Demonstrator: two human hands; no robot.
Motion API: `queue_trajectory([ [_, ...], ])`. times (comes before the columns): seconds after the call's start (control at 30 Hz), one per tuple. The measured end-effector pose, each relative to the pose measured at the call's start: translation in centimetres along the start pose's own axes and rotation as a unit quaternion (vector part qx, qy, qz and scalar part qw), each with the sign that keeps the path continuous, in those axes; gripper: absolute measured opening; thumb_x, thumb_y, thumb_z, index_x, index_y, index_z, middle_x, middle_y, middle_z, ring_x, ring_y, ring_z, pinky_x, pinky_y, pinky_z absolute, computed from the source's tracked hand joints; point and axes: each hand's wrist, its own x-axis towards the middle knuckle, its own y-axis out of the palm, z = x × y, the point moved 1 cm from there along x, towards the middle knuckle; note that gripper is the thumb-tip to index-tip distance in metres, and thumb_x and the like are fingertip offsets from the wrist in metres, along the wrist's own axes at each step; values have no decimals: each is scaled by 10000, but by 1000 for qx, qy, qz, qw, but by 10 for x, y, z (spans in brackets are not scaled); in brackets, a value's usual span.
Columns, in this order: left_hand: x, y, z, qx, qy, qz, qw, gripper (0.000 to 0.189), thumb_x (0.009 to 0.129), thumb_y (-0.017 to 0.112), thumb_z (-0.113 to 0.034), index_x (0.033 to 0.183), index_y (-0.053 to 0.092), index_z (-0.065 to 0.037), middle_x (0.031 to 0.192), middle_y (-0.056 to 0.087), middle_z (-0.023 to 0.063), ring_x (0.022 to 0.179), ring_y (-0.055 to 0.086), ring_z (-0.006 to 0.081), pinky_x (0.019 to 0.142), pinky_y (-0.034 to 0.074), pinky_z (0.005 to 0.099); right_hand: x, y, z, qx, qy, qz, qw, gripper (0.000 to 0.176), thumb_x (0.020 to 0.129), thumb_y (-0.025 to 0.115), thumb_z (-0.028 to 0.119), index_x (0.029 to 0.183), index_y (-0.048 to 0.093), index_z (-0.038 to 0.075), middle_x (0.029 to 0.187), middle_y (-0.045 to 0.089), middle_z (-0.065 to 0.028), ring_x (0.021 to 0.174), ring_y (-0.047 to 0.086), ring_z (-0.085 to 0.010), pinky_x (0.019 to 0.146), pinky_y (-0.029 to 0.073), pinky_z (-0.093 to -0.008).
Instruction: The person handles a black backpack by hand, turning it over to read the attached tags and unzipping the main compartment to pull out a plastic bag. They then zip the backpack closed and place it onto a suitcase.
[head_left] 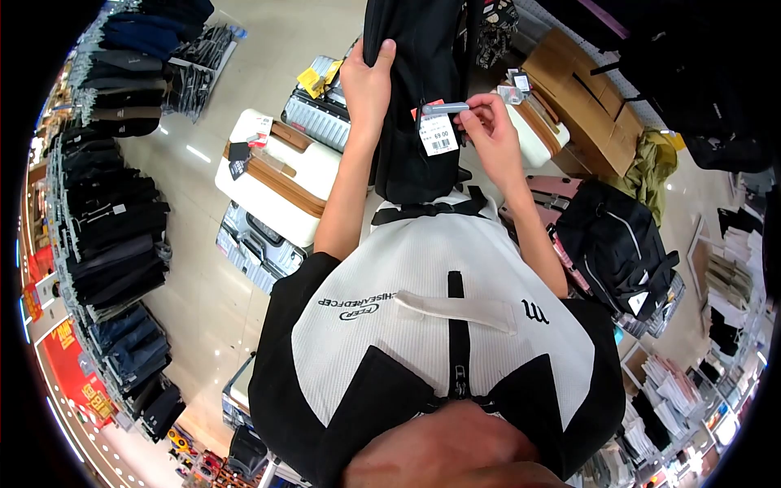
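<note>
A black bag (419,65) stands upright against the front of the person's white and black shirt. My left hand (368,81) grips its left side, the thumb lying on the black fabric. On the bag's front hangs a white price tag (438,137) reading 69.00, with a red label partly behind it. A small grey strip (446,107) lies just above the tag, and my right hand (486,122) pinches its right end between thumb and fingers.
White suitcases with brown trim (281,183) and silver ones stand at the left. To the right are a cardboard box (582,102), an olive cloth (653,167) and a black backpack (610,240). Clothes racks (114,211) line the far left.
</note>
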Motion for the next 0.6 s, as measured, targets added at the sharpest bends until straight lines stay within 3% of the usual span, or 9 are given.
queue_trajectory([
  [0.37,0,-1,5,-22,-4,-5,1000,345,936,638,-251,1087,645,60,877,694,111,800,610,163,780,476,295,-15,-3,8,-76,-21,23,997,176,916,639,103,1042,536,36,1070,600,-48,933,559,-114,810,464,-260],
  [0.47,1,0,5,-33,-7,-3,999,335,936,638,-238,1089,645,59,892,696,111,806,609,164,792,475,295,-19,-2,7,-115,-83,13,990,180,873,666,67,1013,559,30,1052,606,-57,892,584,-132,723,478,-260],
  [0.6,2,1,6,-42,-7,2,999,322,936,638,-223,1089,643,61,901,697,108,813,606,161,801,474,296,-23,-3,8,-139,-92,23,986,145,864,662,57,986,589,29,1110,583,-62,922,583,-149,755,482,-265],
])
